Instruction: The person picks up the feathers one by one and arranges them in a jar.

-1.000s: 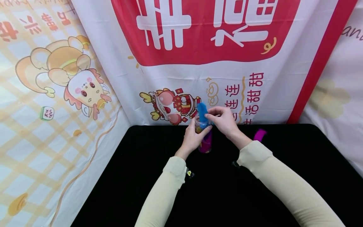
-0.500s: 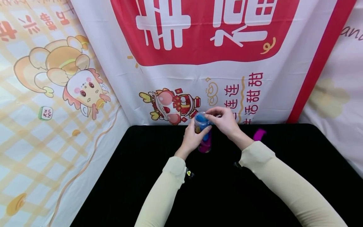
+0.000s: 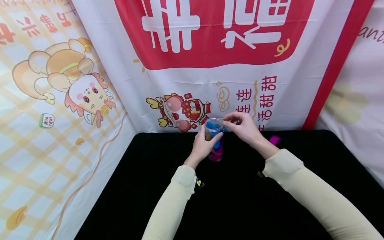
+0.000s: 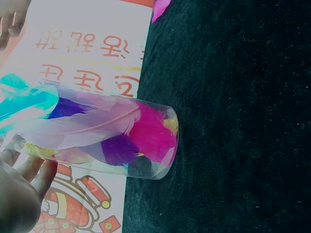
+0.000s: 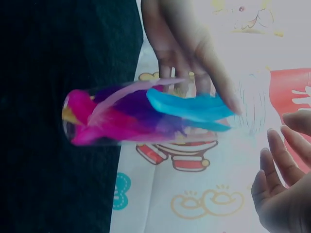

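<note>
My left hand (image 3: 200, 146) grips a clear jar (image 4: 167, 114) round its upper part, fingers on one side and thumb on the other. The jar stands upright on the black table, with its mouth uncovered. Inside lie feathers: a blue feather (image 5: 194, 107) near the top, a pale lilac feather (image 4: 82, 126), a dark purple feather (image 4: 119, 149) and magenta feathers (image 5: 80, 107) at the bottom. Just right of the rim hovers my right hand (image 3: 244, 128). Its fingers are loosely bent, and the right wrist view shows nothing between them.
A magenta feather (image 3: 275, 139) lies on the black table (image 3: 240, 206) near its back edge, partly hidden by the right hand's wrist. A printed cloth backdrop (image 3: 186, 80) hangs right behind the table, and another printed cloth (image 3: 60, 133) hangs on the left.
The blue feather, pinched by my right hand and sticking out of the jar, has gone down inside. My right hand has let go and drawn away to the right. The left hand keeps its grip.
</note>
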A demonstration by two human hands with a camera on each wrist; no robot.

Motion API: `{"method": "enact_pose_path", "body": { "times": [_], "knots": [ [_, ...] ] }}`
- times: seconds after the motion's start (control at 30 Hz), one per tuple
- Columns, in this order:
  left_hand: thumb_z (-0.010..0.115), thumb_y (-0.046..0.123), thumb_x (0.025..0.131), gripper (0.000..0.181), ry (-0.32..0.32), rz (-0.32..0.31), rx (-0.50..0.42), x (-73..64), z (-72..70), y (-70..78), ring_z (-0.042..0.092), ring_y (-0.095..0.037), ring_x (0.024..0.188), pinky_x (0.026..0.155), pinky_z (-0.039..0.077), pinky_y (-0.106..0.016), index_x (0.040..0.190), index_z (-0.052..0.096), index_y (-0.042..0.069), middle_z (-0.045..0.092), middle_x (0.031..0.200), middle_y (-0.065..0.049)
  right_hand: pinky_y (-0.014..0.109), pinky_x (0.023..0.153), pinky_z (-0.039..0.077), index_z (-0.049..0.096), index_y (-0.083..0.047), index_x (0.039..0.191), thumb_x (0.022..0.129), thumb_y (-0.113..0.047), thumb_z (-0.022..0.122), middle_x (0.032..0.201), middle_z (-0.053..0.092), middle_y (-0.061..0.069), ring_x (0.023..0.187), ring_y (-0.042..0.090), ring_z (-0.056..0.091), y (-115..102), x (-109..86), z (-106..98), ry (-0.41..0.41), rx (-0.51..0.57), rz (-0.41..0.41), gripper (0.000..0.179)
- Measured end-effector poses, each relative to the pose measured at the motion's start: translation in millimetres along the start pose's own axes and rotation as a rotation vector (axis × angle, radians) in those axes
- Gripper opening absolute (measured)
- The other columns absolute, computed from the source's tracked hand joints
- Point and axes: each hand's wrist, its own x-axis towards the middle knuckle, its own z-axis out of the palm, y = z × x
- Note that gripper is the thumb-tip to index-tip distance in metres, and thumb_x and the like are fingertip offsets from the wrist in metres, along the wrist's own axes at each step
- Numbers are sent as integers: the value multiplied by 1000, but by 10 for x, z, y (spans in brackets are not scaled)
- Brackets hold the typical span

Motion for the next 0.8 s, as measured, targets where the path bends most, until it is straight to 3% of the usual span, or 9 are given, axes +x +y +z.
{"method": "enact_pose_path", "body": {
  "times": [0.33,0.8],
  "knots": [
    [69,61,92,81,13,1,17,-4,9,11,55,-17,130,110,44,-45,156,33,27,57,143,1,25,71,53,73,-5,112,98,-19,71,108,73,12,88,26,64,199,-134,-232,-29,-73,-16,20],
    [69,60,92,81,15,-16,19,-1,4,3,55,-19,130,109,45,-48,157,33,27,57,143,0,24,79,52,71,-6,117,99,-25,70,114,71,13,99,21,64,395,-270,-559,-29,-175,61,27]
  ]
}}
